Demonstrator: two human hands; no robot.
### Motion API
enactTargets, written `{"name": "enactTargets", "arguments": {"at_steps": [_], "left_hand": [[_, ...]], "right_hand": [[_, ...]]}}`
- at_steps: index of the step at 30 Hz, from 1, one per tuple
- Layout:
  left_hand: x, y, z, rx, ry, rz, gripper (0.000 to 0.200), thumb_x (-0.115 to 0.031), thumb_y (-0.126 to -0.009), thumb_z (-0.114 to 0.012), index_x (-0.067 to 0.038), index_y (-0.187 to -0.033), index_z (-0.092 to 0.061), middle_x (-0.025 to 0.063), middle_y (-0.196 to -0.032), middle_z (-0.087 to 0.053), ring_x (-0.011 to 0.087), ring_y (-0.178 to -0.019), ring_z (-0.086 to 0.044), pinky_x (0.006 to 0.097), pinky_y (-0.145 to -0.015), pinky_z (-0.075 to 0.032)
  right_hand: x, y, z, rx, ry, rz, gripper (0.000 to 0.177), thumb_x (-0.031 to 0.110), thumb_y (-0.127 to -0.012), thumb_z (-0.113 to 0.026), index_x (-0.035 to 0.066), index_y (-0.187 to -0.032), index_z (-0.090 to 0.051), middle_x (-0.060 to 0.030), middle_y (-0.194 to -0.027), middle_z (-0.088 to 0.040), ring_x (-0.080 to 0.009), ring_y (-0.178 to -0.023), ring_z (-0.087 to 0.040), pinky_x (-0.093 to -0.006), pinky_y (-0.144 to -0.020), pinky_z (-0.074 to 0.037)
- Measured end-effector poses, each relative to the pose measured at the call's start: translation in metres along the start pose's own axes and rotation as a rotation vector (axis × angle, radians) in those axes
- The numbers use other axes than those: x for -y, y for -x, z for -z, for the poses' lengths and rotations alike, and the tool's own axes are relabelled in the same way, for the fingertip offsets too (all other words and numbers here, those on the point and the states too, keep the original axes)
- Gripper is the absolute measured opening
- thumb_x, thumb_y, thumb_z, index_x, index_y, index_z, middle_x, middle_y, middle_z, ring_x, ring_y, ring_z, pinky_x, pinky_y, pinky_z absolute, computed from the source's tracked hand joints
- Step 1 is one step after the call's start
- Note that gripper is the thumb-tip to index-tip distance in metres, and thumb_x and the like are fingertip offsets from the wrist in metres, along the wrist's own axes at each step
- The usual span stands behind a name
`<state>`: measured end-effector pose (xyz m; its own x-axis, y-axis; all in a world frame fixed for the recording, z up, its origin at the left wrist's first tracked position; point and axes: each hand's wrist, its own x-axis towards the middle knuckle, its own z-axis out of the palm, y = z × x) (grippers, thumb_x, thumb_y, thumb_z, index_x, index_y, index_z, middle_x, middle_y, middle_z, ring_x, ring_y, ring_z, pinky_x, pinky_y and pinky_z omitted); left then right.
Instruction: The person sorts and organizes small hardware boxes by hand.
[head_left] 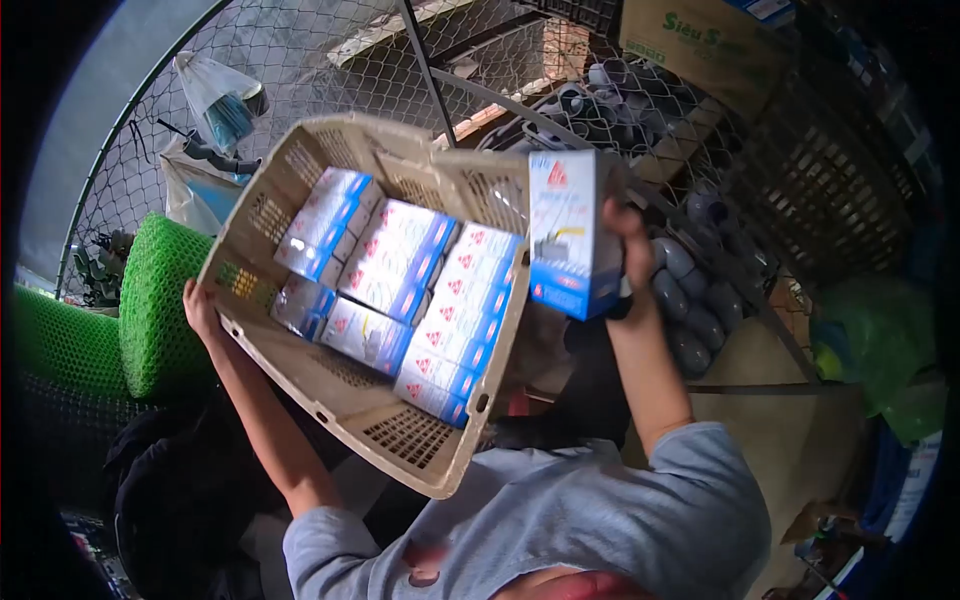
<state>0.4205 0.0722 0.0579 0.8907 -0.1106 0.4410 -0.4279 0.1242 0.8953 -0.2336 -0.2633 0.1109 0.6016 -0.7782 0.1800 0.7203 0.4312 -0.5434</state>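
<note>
My left hand (pixel 203 312) grips the left rim of a beige plastic basket (pixel 340 412), which is tilted in front of my body. Inside it, white-and-blue cartons (pixel 392 258) stand packed in rows, several with red triangle marks and some with a glossy clear wrap. Beyond the basket's right side, my right hand (pixel 632 250) holds a white-and-blue box (pixel 562 225) upright by its right edge. This box has a red triangle logo and a small picture on its front. Most of my right fingers are hidden behind it.
Green plastic mesh rolls (pixel 165 310) lie at the left. A wire-mesh fence (pixel 310 60) runs behind, with plastic bags (pixel 215 100) hanging on it. Grey rounded parts (pixel 690 300) are piled at the right, below a cardboard carton (pixel 700 45) and a dark crate (pixel 820 180).
</note>
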Motion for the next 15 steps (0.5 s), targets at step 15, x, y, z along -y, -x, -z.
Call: {"name": "enactTargets", "arguments": {"at_steps": [15], "left_hand": [[0.069, 0.120, -0.163, 0.067, 0.261, 0.175, 0.028, 0.008, -0.090, -0.062, -0.005, -0.113, -0.054, 0.0028, -0.090, -0.059, 0.0098, -0.067, -0.057, 0.0227, -0.060, -0.046]], "right_hand": [[-0.077, 0.066, 0.164, -0.259, -0.085, 0.255, 0.067, 0.042, -0.095, -0.064, 0.000, -0.145, -0.050, -0.0183, -0.140, -0.060, -0.0332, -0.129, -0.058, -0.0476, -0.110, -0.045]]}}
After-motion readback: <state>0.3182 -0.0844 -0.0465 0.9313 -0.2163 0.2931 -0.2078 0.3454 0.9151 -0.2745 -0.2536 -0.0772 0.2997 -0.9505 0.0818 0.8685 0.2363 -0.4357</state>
